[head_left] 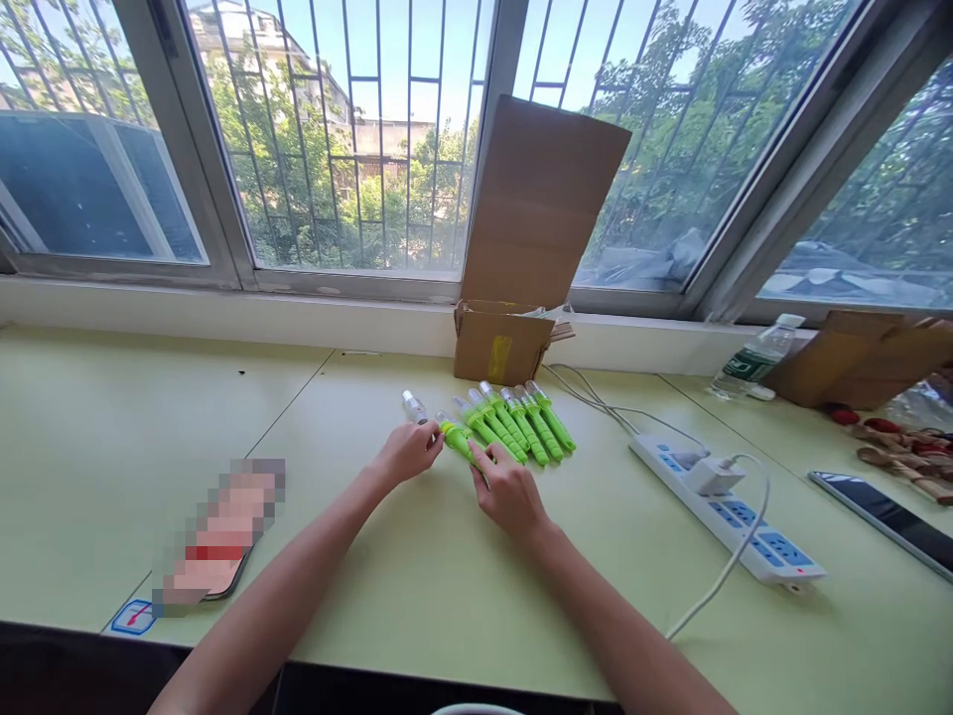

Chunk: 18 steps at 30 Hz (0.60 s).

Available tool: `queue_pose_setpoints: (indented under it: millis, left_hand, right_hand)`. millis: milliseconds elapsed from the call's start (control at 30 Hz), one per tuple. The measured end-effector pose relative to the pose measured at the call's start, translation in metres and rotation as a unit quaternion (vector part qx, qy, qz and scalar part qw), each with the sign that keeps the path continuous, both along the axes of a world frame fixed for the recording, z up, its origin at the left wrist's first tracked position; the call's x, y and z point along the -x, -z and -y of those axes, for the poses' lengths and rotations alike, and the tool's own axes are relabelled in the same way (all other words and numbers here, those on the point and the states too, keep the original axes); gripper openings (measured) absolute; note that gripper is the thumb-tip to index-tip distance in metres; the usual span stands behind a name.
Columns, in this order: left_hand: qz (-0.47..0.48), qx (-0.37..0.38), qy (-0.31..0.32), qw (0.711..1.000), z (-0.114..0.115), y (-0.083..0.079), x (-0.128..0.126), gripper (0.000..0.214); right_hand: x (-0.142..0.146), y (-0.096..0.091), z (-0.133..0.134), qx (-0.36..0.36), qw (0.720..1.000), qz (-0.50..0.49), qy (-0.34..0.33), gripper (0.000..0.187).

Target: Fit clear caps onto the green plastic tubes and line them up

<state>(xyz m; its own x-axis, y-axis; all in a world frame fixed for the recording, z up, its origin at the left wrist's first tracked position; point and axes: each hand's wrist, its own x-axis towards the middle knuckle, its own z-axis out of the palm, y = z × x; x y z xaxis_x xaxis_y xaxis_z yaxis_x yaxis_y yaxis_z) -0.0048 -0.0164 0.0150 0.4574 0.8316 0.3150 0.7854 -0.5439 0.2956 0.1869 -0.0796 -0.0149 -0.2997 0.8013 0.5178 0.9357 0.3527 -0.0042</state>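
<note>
Several bright green sticks (513, 425) with clear tips lie side by side on the pale green table (372, 576) in front of a small cardboard box (500, 344). My left hand (408, 452) pinches the leftmost green stick (454, 437) near its clear end. My right hand (506, 489) has its fingers on the lower end of the same stick. A small clear cap or tube (414, 406) lies just left of the row, close to my left hand.
A white power strip (726, 511) with a plugged charger and cables lies to the right. A phone (212, 546) rests at the left front. A dark tablet (885, 516), a water bottle (755, 359), another carton and red items sit far right. Barred windows stand behind.
</note>
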Motion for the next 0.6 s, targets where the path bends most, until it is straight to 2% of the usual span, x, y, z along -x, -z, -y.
queue_pose_setpoints:
  millis: [367, 467, 600]
  left_hand:
    - [0.005, 0.010, -0.079, 0.997, 0.003, 0.000, -0.011, 0.019]
    - [0.026, -0.006, -0.060, 0.998, 0.002, 0.000, -0.009, 0.016]
    - [0.043, -0.013, 0.001, 0.999, 0.002, -0.001, -0.003, 0.012]
  right_hand:
    - [0.000, 0.003, -0.001, -0.016, 0.997, 0.058, -0.043, 0.053]
    - [0.001, 0.002, 0.000, -0.014, 0.998, 0.049, -0.041, 0.053]
    - [0.001, 0.003, 0.001, -0.006, 0.999, 0.040, -0.034, 0.052]
